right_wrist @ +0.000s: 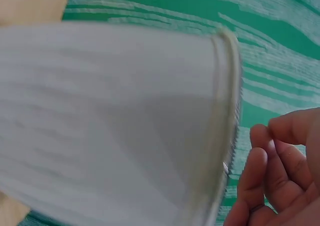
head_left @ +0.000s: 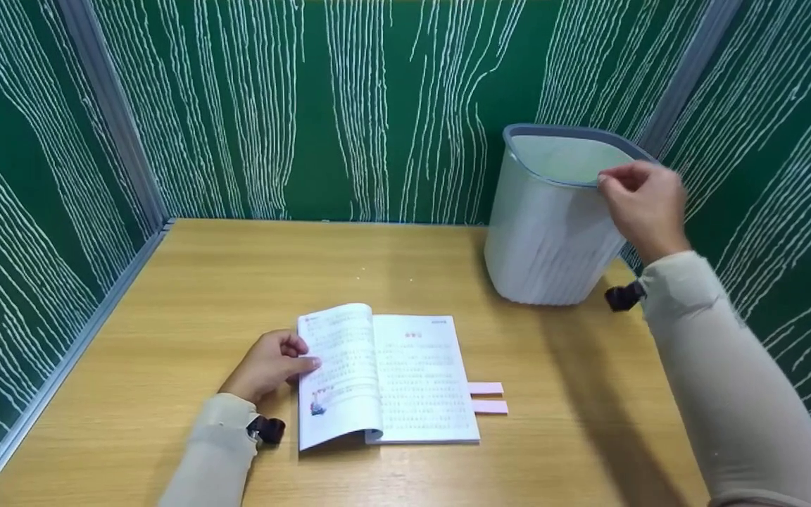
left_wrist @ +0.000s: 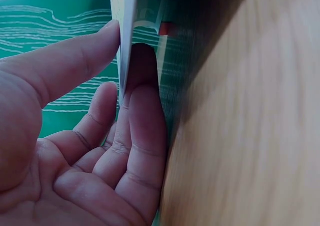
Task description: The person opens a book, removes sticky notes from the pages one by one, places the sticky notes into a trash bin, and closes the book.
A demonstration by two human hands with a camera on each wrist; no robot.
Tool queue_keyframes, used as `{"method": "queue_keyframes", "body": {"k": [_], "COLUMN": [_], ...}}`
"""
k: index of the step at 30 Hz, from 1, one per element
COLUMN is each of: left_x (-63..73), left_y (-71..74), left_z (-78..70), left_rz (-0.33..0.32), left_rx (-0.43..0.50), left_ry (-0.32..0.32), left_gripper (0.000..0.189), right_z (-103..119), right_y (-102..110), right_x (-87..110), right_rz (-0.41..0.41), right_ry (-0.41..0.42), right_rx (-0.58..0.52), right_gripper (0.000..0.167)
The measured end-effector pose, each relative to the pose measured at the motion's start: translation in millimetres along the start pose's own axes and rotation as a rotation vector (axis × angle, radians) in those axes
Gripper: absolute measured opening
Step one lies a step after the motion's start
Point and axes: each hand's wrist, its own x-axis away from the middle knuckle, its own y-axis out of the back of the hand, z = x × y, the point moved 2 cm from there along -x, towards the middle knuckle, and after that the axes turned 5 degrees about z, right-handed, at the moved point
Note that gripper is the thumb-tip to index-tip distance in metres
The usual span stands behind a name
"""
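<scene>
An open book (head_left: pixel 423 380) lies on the table, its left pages raised off the wood and curling at the spine. My left hand (head_left: pixel 268 366) pinches those pages at their outer edge; in the left wrist view the thumb is on one side of the pages (left_wrist: pixel 125 40) and a finger behind. My right hand (head_left: pixel 648 208) is at the rim of a white bin (head_left: pixel 553 232). Thumb and fingertips meet there, and nothing shows between them. In the right wrist view the fingers (right_wrist: pixel 257 161) appear just beyond the bin's rim (right_wrist: pixel 227 121).
Two pink strips (head_left: pixel 488 388) stick out from the book's right edge. Tiny white specks (head_left: pixel 362 270) lie on the wooden table (head_left: pixel 236 274) behind the book. Green walls (head_left: pixel 405 105) with white wavy lines enclose the back and sides.
</scene>
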Motion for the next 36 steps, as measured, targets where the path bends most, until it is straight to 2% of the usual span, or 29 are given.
{"method": "queue_keyframes", "body": {"k": [5, 8, 13, 18, 23, 27, 31, 36], "left_x": [0.2, 0.6, -1.2, -3.3, -2.3, -2.1, -2.3, -2.5], "left_y": [-0.1, 0.0, 0.3, -0.5, -0.9, -1.1, -0.6, 0.8], "left_z": [-0.5, -2.3, -3.4, -2.5, -2.3, -1.4, -0.4, 1.6], "left_rz": [-0.004, -0.007, -0.004, -0.003, -0.004, -0.006, -0.007, -0.002], "left_rx": [-0.005, -0.012, -0.014, -0.006, -0.004, 0.002, 0.011, -0.007], "left_ry": [-0.012, -0.015, -0.003, 0.002, 0.012, 0.017, 0.018, -0.004], "left_gripper": [0.026, 0.026, 0.027, 0.026, 0.026, 0.027, 0.027, 0.025], "right_z": [-16, -26, -43, -57, -70, -78, -84, -86], "right_y": [-30, -49, -80, -117, -149, -166, -178, -187], "right_x": [21.6, 40.2, 75.0, 106.8, 138.4, 158.6, 169.9, 176.1], "right_rz": [-0.016, 0.019, 0.208, 0.36, 0.505, 0.598, 0.642, 0.671], "right_ry": [0.115, 0.163, 0.107, 0.133, 0.13, 0.109, 0.083, 0.049], "right_rx": [-0.058, -0.121, -0.192, -0.235, -0.185, -0.094, -0.002, 0.018], "right_gripper": [0.024, 0.022, 0.023, 0.019, 0.016, 0.015, 0.013, 0.013]}}
